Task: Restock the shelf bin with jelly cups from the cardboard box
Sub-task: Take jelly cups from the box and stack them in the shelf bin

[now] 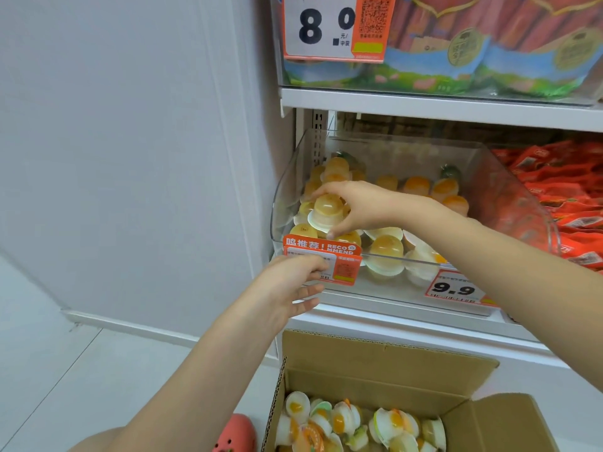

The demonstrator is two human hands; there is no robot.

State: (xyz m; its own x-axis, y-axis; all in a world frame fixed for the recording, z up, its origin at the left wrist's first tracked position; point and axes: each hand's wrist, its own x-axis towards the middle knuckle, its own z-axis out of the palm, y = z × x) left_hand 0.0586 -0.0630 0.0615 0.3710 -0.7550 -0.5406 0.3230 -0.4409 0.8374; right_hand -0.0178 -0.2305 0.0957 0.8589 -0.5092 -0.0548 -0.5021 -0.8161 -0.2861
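The jelly cup (326,213) sits in my right hand (365,207), grip curled round it, over the left side of the clear shelf bin (509,194) among other cups. My left hand (290,288) reaches with loose, straight fingers to the orange label (323,256) on the bin's near edge. The cardboard box (391,380) of cups stands below, nearer me

The top tag (332,27) read "8.0"; the bin's orange tag (321,252) read "RECOMMEND"; the shelf tag (455,288) read "9.9".
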